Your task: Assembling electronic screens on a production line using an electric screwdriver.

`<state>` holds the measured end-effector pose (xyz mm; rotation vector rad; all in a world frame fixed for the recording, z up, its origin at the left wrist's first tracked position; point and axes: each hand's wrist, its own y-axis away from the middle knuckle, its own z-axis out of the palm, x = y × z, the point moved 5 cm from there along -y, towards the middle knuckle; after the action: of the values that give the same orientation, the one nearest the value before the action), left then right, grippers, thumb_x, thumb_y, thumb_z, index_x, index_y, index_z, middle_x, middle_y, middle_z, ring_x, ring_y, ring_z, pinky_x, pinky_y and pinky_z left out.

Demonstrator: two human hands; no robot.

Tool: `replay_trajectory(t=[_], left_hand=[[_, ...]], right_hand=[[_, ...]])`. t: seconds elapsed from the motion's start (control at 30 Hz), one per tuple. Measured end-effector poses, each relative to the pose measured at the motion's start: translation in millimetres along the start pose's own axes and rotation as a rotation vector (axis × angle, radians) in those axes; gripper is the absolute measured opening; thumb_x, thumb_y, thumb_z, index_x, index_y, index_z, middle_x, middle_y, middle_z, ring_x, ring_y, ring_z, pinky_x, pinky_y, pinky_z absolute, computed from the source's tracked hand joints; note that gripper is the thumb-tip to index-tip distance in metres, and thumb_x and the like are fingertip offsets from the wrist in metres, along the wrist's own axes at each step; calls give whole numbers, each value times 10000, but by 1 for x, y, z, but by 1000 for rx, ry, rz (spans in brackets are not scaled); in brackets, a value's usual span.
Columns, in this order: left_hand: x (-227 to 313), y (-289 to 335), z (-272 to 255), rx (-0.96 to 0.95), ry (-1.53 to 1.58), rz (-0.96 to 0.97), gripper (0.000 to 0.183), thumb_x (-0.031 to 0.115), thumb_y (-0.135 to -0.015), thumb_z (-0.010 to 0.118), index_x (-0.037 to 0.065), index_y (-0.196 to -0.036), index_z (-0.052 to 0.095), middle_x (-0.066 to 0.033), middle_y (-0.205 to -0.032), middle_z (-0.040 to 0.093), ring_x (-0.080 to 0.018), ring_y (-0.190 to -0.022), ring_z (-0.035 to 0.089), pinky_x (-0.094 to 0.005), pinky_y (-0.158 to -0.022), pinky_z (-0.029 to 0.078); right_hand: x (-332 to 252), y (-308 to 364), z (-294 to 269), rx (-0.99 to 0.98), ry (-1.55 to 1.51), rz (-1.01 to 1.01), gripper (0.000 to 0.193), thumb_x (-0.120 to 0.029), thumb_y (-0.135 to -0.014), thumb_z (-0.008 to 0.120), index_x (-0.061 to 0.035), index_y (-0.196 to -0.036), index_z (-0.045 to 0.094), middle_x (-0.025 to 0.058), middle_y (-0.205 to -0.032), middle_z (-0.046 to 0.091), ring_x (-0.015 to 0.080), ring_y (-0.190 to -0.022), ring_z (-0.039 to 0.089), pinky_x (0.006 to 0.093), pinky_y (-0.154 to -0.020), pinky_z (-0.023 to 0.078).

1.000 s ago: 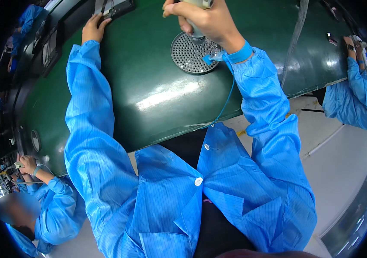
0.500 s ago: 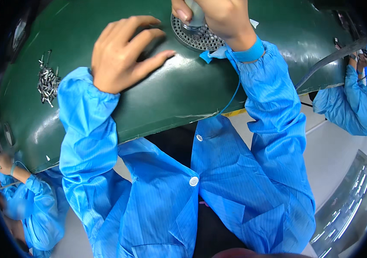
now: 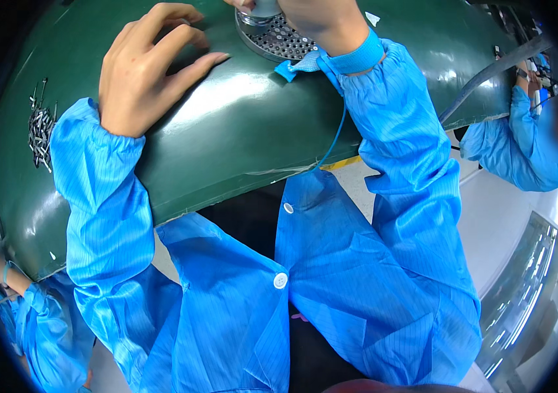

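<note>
My right hand (image 3: 324,23) is closed on a pale translucent cylinder with a shiny metal lower rim (image 3: 256,23), at the top of the picture. The cylinder's upper part and some of my fingertips are cut off by the frame. Under it lies a round grey perforated plate (image 3: 283,44) with many small holes, some holding small bits. My left hand (image 3: 148,69) rests over the green table, left of the plate, fingers apart and loosely bent, holding nothing. Left of that sleeve is a heap of small metal screw-like pins (image 3: 41,134).
Around my right wrist is a blue strap (image 3: 360,56) with a thin blue cord (image 3: 336,134) running to the table's edge. A grey hose (image 3: 488,73) crosses the table at right. Co-workers' blue sleeves show at far left (image 3: 50,321) and right (image 3: 514,147).
The whole view has shifted, so the table things appear farther left. My left hand has drawn slightly away from the plate; the cylinder has slid toward the plate's left rim.
</note>
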<state>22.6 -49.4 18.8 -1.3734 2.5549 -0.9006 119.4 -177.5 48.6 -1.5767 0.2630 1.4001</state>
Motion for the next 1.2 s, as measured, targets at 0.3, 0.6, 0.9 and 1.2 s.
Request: replay_trajectory(t=[0.3, 0.6, 0.9, 1.2], left_hand=[[4, 15, 12, 6, -7, -7, 257, 193, -768, 876, 34, -891, 716, -86, -1103, 686, -273, -935, 691, -377, -796, 563], [-10, 0, -4, 0, 32, -17, 266, 222, -760, 880, 53, -880, 713, -81, -1089, 684, -276, -924, 684, -383, -769, 558], [3, 2, 1, -59, 61, -45, 253, 136, -764, 875, 16, -920, 716, -134, -1111, 669, -313, -994, 691, -409, -838, 565], [-6, 0, -11, 15, 66, -46, 256, 174, -757, 879, 46, -883, 697, -113, -1102, 674, -306, -970, 677, -408, -802, 554]], right_hand=[[2, 18, 2, 27, -131, 0, 161, -73, -927, 654, 28, -803, 674, 35, -652, 639, 86, -468, 566, 263, -417, 411], [-5, -3, 12, 36, -78, 28, 111, -87, -927, 702, 9, -871, 691, 4, -689, 637, 69, -571, 581, 258, -483, 438], [-12, -2, 5, -50, -208, -24, 172, -137, -884, 819, -21, -899, 693, -21, -732, 642, 52, -654, 580, 236, -562, 466], [-39, -35, -7, 52, 214, -108, 330, -144, -866, 840, 19, -1101, 676, 17, -880, 680, 62, -734, 612, 233, -616, 497]])
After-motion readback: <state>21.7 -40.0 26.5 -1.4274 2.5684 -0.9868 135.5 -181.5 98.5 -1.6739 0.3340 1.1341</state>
